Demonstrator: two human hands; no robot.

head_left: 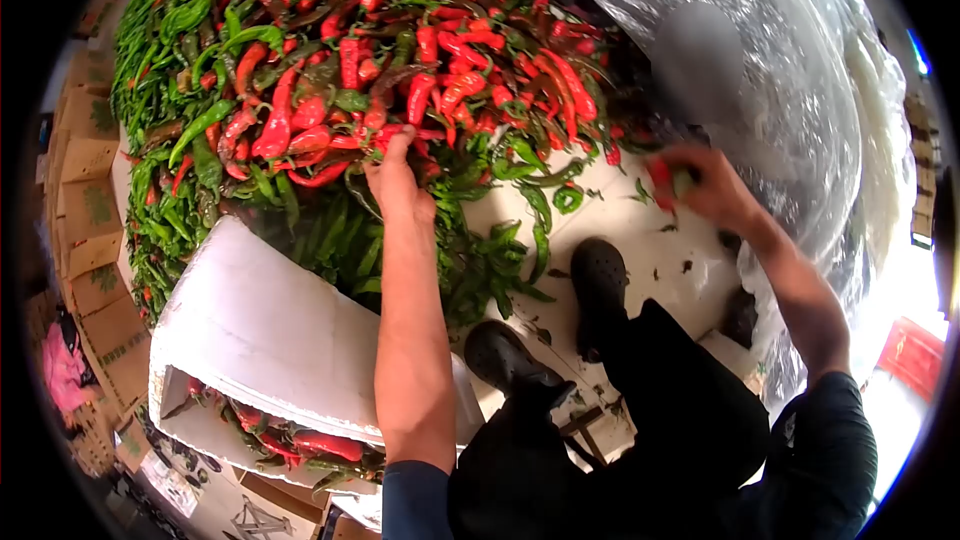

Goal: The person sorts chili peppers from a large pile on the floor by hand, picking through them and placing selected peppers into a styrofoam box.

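Note:
A large heap of red and green chili peppers (pixel 350 60) spreads in front of me, red ones in the middle and green ones to the left. My left hand (pixel 398 175) reaches into its near edge, fingers closed around a red chili pepper (pixel 425 134); part of the grip is hidden. Off to the right, above the floor, my right hand (pixel 712 188) is blurred by motion. Its fingers are wrapped round a red chili pepper (pixel 661 180), and something green shows beside it. Green chili peppers (pixel 490 265) lie loose below the heap.
A white foam box (pixel 270 300) tilts at the lower left, with red and green peppers inside. Clear plastic sheeting (pixel 800 70) covers the right side. Cardboard boxes (pixel 95 200) line the left. My dark clogs (pixel 600 285) stand on the tiled floor (pixel 650 310) among fallen leaves.

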